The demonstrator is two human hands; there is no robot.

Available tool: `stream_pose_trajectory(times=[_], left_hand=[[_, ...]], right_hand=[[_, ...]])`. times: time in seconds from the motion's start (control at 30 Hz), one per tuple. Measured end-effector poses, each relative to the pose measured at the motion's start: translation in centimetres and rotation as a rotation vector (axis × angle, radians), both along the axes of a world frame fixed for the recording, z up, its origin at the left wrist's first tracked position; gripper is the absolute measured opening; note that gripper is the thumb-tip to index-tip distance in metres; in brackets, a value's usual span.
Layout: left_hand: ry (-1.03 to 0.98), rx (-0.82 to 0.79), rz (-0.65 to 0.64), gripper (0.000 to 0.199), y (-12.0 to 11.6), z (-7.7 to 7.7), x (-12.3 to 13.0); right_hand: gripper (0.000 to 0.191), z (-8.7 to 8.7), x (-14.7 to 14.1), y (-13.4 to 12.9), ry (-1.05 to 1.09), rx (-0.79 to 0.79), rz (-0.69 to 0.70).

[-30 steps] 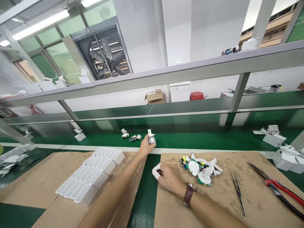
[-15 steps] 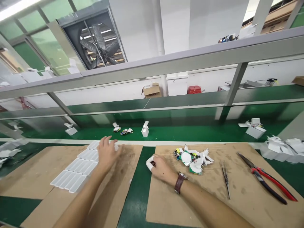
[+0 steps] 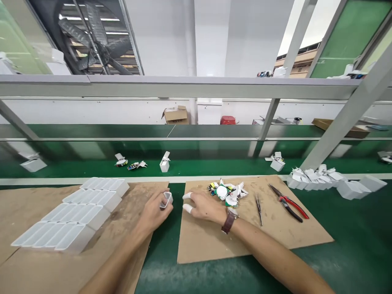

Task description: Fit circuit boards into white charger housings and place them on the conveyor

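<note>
My left hand (image 3: 153,212) is closed around a small white plastic case (image 3: 167,199), its open end facing up and to the right. It is over the gap between two cardboard sheets. Facing it, my right hand (image 3: 204,206) has white covers on two fingertips. Those fingers are apart, with nothing between them, above the left edge of the right cardboard sheet (image 3: 208,249). Just beyond that hand sits a pile of circuit boards with white parts (image 3: 223,192). Rows of white open cases (image 3: 88,216) stand on the left cardboard sheet (image 3: 116,232).
Tweezers (image 3: 259,210) and red-and-black pliers (image 3: 289,203) lie on the right sheet. Filled white cases (image 3: 315,179) line up at the far right. Along the green strip behind stand a case with a raised flap (image 3: 164,162) and loose boards (image 3: 137,165). A slanted post (image 3: 346,90) rises at right.
My left hand has come away from the rows with a case and moved right, toward my other hand. My right hand's fingers have spread from a curled pose. The view has levelled and shifted right.
</note>
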State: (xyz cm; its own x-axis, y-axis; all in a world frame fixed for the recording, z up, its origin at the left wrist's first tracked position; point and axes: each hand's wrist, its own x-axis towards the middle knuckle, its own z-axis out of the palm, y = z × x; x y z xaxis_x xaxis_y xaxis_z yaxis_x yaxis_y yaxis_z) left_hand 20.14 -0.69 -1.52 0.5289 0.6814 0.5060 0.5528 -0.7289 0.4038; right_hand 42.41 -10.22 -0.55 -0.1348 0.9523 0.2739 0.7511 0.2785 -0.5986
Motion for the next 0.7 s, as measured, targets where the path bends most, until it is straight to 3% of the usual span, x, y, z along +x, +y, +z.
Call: stream_pose_trajectory(times=[0.23,0.37,0.47,0.57,0.7], left_hand=[[-0.076,-0.048,-0.048,0.025,-0.9,-1.5,0.1],[-0.109,-0.047,-0.069,0.026,-1.0,-1.8,-0.3],[-0.112,-0.057,-0.069,0.025,-1.3,-2.0,-0.5],[-0.118,-0.075,-0.064,0.025,-1.4,-2.0,-0.6],[-0.128,-0.116,-0.065,0.027,-1.6,-1.9,-0.5]], right_hand=[[0.028,0.6,7.2,-4.7,-0.037,0.011,-0.312],[0.022,1.1,10.5,-4.7,0.173,0.064,-0.409],[0.045,2.4,12.4,-4.3,0.368,0.135,-0.496],[0.058,3.8,12.7,-4.1,0.483,0.118,-0.477],[0.051,3.6,9.2,-3.5,0.472,-0.080,-0.263]])
